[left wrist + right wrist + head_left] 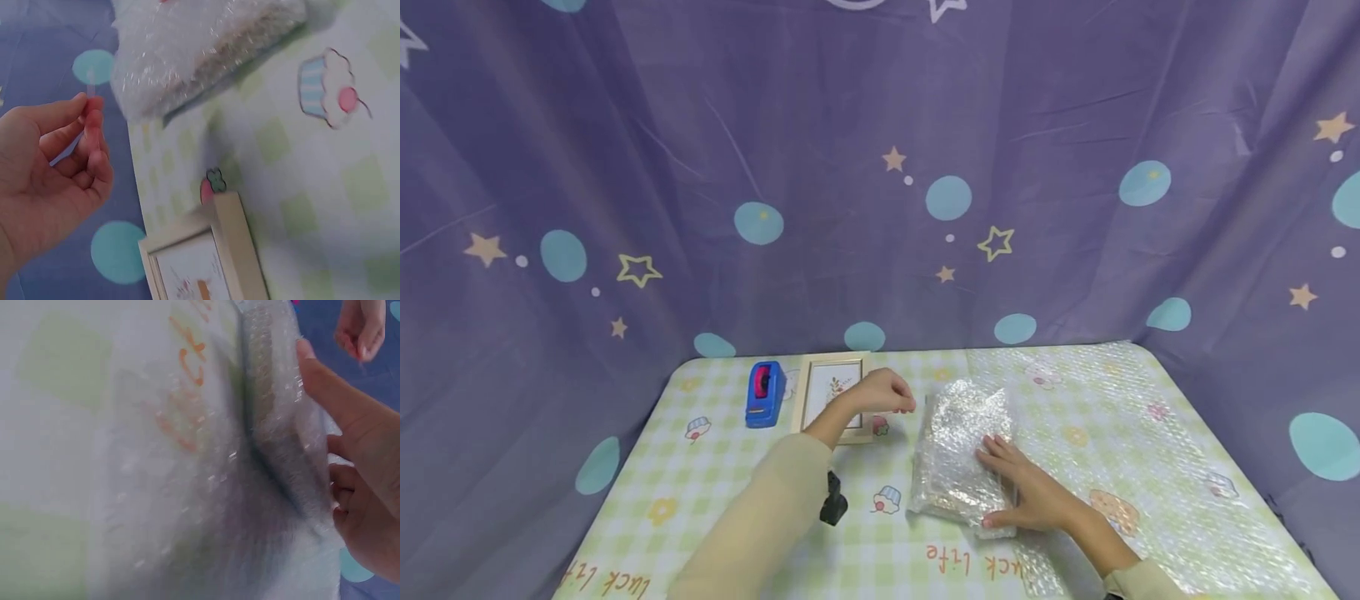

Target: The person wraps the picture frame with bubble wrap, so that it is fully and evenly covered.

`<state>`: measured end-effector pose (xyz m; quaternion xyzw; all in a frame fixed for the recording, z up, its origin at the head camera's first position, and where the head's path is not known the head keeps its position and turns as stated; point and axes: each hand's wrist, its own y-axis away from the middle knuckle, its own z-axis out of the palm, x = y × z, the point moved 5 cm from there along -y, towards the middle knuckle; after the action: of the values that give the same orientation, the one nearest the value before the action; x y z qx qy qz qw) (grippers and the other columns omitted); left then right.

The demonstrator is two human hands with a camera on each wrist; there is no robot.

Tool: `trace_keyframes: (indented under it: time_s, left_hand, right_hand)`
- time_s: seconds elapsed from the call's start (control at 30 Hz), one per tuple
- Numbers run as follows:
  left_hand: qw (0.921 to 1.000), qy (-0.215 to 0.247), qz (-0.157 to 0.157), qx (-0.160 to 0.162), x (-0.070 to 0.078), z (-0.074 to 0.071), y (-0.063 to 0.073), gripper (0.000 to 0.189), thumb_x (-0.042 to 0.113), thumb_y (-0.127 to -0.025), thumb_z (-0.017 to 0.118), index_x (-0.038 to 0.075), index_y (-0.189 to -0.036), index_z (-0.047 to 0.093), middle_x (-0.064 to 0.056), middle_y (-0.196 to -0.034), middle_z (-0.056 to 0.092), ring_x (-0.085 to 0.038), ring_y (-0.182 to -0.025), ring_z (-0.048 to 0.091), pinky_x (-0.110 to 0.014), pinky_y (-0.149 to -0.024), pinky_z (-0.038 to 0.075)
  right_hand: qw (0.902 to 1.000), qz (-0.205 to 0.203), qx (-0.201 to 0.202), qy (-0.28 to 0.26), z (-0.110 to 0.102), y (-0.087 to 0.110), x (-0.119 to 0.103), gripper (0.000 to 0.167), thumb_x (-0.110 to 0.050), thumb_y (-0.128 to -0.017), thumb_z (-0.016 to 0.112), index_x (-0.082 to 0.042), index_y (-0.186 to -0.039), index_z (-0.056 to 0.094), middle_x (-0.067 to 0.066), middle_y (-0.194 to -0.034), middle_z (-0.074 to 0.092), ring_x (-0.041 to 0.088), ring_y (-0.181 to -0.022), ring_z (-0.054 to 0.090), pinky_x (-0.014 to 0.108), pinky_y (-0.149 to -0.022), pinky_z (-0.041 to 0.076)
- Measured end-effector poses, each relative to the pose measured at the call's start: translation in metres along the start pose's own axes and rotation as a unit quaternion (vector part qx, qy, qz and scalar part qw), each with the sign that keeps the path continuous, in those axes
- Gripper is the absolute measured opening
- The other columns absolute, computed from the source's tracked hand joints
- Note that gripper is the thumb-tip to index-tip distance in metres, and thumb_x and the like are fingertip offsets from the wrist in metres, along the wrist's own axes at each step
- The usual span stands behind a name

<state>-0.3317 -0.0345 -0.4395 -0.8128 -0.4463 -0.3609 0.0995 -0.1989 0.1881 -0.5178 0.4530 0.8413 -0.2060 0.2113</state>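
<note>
Between thumb and fingertips my left hand (883,392) pinches a small strip of clear tape (92,82), raised above the table near the picture frame. A flat package wrapped in bubble wrap (958,450) lies to the right of that hand. My right hand (1030,487) rests on the package's right side, fingers spread over the top and thumb at the near right corner. In the right wrist view the wrap's layered side (265,369) shows beside the thumb. What is inside the wrap is mostly hidden.
A light wooden picture frame (808,400) with a plant print lies behind the left forearm. Left of it stands a blue tape dispenser (763,412) with a pink core. A bubble wrap sheet (1120,433) spreads over the table's right side. A purple curtain (850,275) hangs behind.
</note>
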Motion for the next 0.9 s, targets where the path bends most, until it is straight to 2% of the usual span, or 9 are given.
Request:
trace_keyframes:
  time_s: [0.1, 0.23, 0.5, 0.7, 0.9]
  left_hand:
    - [0.9996, -0.022, 0.002, -0.018, 0.011, 0.008, -0.014, 0.018, 0.018, -0.087, 0.068, 0.002, -0.082, 0.073, -0.003, -0.069, 0.068, -0.005, -0.061, 0.055, -0.015, -0.061, 0.045]
    - [0.9987, -0.038, -0.008, -0.032, 0.017, 0.020, -0.029, 0.016, 0.017, -0.085, 0.069, 0.003, -0.080, 0.072, 0.006, -0.062, 0.061, -0.004, -0.060, 0.052, -0.014, -0.061, 0.042]
    - [0.9975, -0.053, -0.003, -0.047, 0.019, 0.041, -0.050, 0.012, 0.014, -0.083, 0.070, 0.004, -0.077, 0.072, 0.001, -0.067, 0.067, -0.003, -0.062, 0.052, -0.011, -0.060, 0.042]
    - [0.9972, -0.056, -0.021, -0.044, 0.019, 0.051, -0.059, 0.013, 0.015, -0.082, 0.072, 0.005, -0.075, 0.071, 0.007, -0.062, 0.059, -0.005, -0.061, 0.050, -0.013, -0.058, 0.042]
    - [0.9953, -0.086, -0.018, -0.040, 0.026, 0.060, -0.062, 0.019, 0.019, -0.083, 0.072, 0.004, -0.073, 0.070, 0.010, -0.055, 0.052, -0.004, -0.054, 0.047, -0.013, -0.052, 0.040]
  right_hand:
    - [1.0000, 0.000, -0.010, -0.002, -0.001, -0.001, 0.000, 0.101, -0.057, -0.067, 0.075, 0.003, -0.141, 0.042, 0.029, -0.153, 0.028, 0.054, -0.140, 0.021, 0.067, -0.110, 0.023]
    - [0.9998, 0.002, -0.020, 0.002, -0.001, -0.001, 0.001, 0.100, -0.057, -0.067, 0.076, 0.003, -0.140, 0.043, 0.030, -0.153, 0.028, 0.054, -0.141, 0.021, 0.067, -0.110, 0.023]
    - [0.9997, 0.009, -0.022, -0.001, -0.003, -0.006, -0.004, 0.100, -0.054, -0.065, 0.079, 0.005, -0.139, 0.044, 0.031, -0.151, 0.030, 0.053, -0.141, 0.022, 0.067, -0.110, 0.024]
    - [0.9995, 0.019, -0.025, -0.003, -0.003, -0.006, -0.004, 0.101, -0.054, -0.064, 0.079, 0.005, -0.139, 0.044, 0.031, -0.152, 0.029, 0.053, -0.142, 0.021, 0.067, -0.110, 0.024]
    - [0.9996, 0.019, -0.021, -0.007, -0.001, -0.006, 0.000, 0.101, -0.056, -0.065, 0.077, 0.003, -0.140, 0.044, 0.029, -0.152, 0.029, 0.052, -0.142, 0.021, 0.066, -0.111, 0.024]
